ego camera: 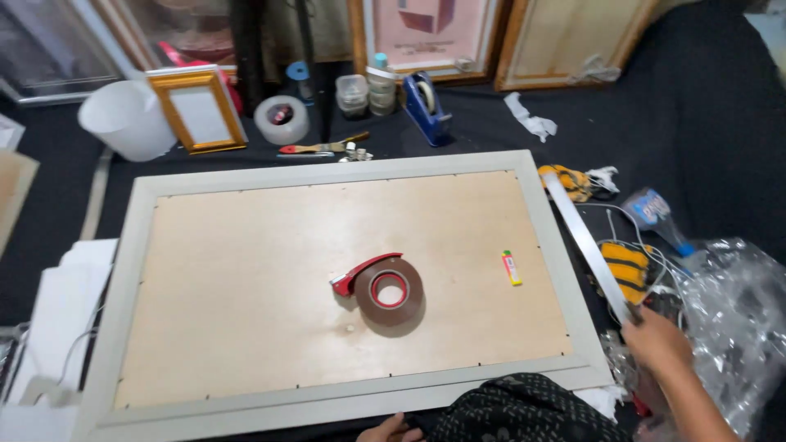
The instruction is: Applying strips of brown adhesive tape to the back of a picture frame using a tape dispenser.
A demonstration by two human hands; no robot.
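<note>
While the right hand (655, 340) grips the near end of a long metal ruler (583, 241), its fingers are curled tight round the strip, which slants away along the right edge of the frame (327, 168). That grey frame lies face down on the dark floor (720, 123), its pale backing board (246, 278) upward. On the board, near the middle, rests a brown tape roll in a red dispenser (389, 288); to its right lies a small yellow lighter (511, 268). The left hand (391, 429) shows only at the bottom edge, touching the frame's near rail beside a dark patterned cloth (524, 409); how far its fingers are spread cannot be told. Right of the ruler sit yellow-black gloves (626, 270) and crumpled clear plastic (737, 311). Beyond the frame stand a blue tape dispenser (427, 106), a clear tape roll (282, 119), a small gold frame (198, 110) and a white bucket (123, 119).
</note>
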